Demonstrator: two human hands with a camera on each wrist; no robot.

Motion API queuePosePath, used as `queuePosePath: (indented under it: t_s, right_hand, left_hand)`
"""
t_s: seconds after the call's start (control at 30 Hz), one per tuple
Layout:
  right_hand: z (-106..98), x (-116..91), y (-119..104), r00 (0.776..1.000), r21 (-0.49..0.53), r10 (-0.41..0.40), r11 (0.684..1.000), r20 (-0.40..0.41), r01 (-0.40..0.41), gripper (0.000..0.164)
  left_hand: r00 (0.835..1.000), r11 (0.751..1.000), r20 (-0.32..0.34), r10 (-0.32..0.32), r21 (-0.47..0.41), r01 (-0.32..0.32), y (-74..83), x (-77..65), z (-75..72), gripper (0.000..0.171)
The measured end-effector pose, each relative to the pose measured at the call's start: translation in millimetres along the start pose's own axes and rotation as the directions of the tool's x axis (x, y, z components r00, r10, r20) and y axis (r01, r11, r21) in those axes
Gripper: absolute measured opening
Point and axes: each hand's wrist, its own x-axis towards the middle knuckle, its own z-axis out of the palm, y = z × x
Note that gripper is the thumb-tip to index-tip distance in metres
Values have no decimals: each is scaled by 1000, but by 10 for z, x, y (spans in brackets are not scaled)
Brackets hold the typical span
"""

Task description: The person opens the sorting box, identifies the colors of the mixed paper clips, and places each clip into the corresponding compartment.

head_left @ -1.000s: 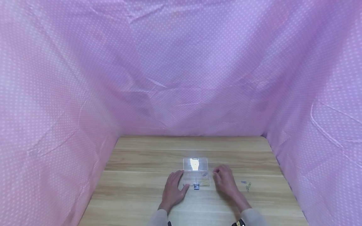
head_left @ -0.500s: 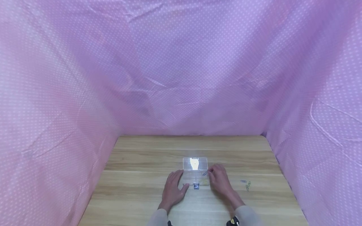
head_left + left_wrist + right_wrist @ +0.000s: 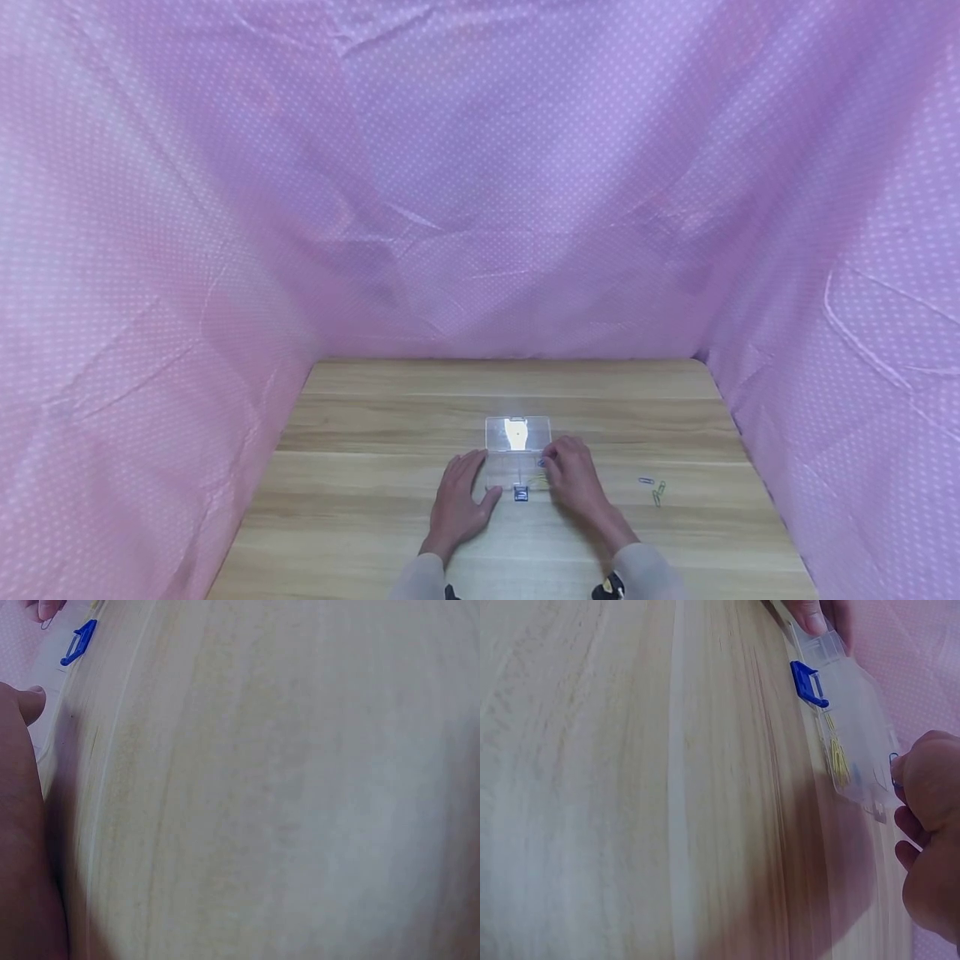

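Observation:
A clear plastic compartment box (image 3: 503, 472) lies on the table with its lid (image 3: 495, 436) opened away. At its left end, my left hand (image 3: 459, 504) holds the box, thumb at the front corner and fingers towards the back. My right hand (image 3: 576, 477) is over the back right compartment, pinching a blue paper clip (image 3: 894, 771) between thumb and finger. Yellow paper clips (image 3: 838, 761) lie in the front right compartment. Another blue clip in the back right compartment is partly hidden by my right fingers. A blue latch (image 3: 807, 682) juts from the box's front edge.
To the right of my right hand, a blue paper clip (image 3: 646, 481) and two green paper clips (image 3: 659, 493) lie loose on the wooden table (image 3: 390, 400). Pink dotted cloth (image 3: 510, 308) hangs around the table's back and sides.
My right hand has moved left from beside the box to over its back right compartment. My left hand and the box stay where they were.

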Motion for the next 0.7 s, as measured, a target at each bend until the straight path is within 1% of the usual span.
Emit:
queuePosePath:
  t_s: [0.3, 0.5, 0.6, 0.7]
  right_hand:
    - [45, -2, 30, 999, -22, -40, 999, -30, 39, 8]
    - [20, -8, 31, 1000, 4, 10, 1000, 9, -10, 8]
    - [1, -22, 26, 1000, -2, 18, 1000, 18, -18, 11]
    - [-27, -50, 18, 1000, -3, 8, 1000, 13, -8, 14]
  left_hand:
    - [1000, 1000, 9, -9, -3, 9, 19, -8, -8, 69]
    - [999, 1000, 24, -25, -13, 25, 23, -9, 2, 69]
    - [998, 999, 40, -38, -23, 39, 25, -13, 0, 69]
    - [999, 999, 33, -36, -29, 37, 40, -18, -8, 69]
